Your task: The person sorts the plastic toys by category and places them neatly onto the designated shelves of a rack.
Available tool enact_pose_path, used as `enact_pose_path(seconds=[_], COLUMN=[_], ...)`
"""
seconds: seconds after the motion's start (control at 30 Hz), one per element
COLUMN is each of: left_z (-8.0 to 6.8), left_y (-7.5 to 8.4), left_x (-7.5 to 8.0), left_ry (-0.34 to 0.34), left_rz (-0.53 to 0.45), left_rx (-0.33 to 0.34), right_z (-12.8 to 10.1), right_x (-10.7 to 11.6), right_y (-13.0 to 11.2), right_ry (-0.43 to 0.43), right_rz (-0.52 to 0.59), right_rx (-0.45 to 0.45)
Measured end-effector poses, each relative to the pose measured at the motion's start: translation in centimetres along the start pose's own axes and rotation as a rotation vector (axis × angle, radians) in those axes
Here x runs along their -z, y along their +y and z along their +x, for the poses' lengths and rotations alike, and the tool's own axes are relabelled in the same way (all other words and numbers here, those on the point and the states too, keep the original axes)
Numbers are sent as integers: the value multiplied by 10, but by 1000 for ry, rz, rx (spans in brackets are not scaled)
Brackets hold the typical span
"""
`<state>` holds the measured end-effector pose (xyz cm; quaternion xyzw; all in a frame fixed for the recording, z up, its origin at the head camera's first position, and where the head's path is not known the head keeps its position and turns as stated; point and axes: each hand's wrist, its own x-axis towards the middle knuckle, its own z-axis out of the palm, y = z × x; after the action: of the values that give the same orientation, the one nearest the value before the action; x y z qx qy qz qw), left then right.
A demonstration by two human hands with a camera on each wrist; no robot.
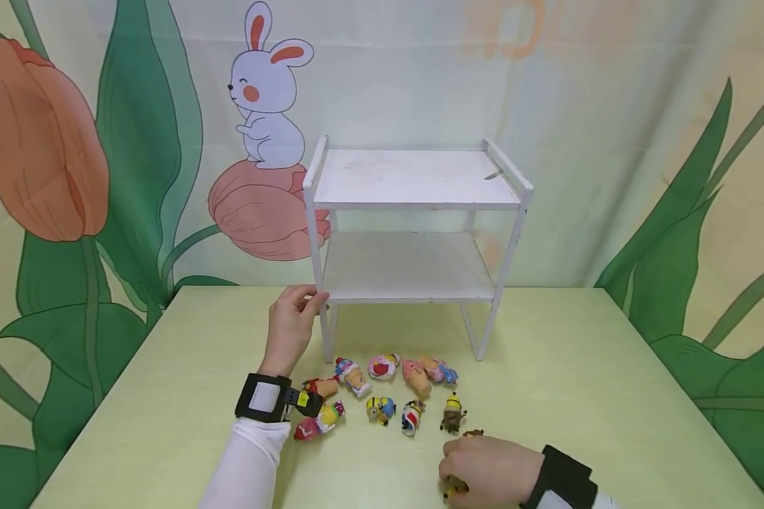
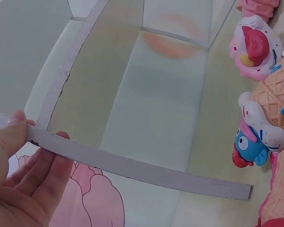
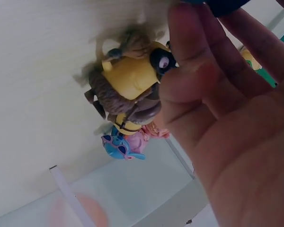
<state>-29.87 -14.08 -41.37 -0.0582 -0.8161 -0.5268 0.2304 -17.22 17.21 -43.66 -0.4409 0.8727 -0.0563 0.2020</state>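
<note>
A white two-tier shelf (image 1: 414,177) stands on the pale green table (image 1: 611,396). My left hand (image 1: 293,322) grips the shelf's front left post; in the left wrist view the thumb and fingers (image 2: 47,175) pinch the white bar (image 2: 132,165). My right hand (image 1: 484,470) lies low on the table at the front, curled over a yellow minion figure in brown fur (image 3: 128,90). Only small bits of that figure (image 1: 473,433) show past the hand in the head view.
Several small toys lie in front of the shelf: ice cream cone figures (image 1: 353,375), a pink one (image 1: 382,366), minions (image 1: 452,413) and a red and yellow one (image 1: 318,420). Both shelf boards are bare. A painted backdrop (image 1: 267,99) hangs behind.
</note>
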Motion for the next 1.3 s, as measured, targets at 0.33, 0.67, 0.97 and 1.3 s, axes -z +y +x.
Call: enact_pose_path(seconds=[0.33, 0.67, 0.97, 1.3], left_z=[-1, 1, 1, 0], left_y=[3, 1, 1, 0], left_x=[-1, -3, 1, 0], left_ry=[-6, -7, 1, 6], left_rz=[-8, 1, -4, -12], left_rx=[9, 8, -1, -2], right_z=[2, 0, 5, 8], right_x=[1, 4, 4, 19], right_y=[0, -3, 1, 5], right_ry=[-70, -32, -12, 173], right_rz=[58, 68, 122, 147], right_rx=[-46, -39, -36, 46])
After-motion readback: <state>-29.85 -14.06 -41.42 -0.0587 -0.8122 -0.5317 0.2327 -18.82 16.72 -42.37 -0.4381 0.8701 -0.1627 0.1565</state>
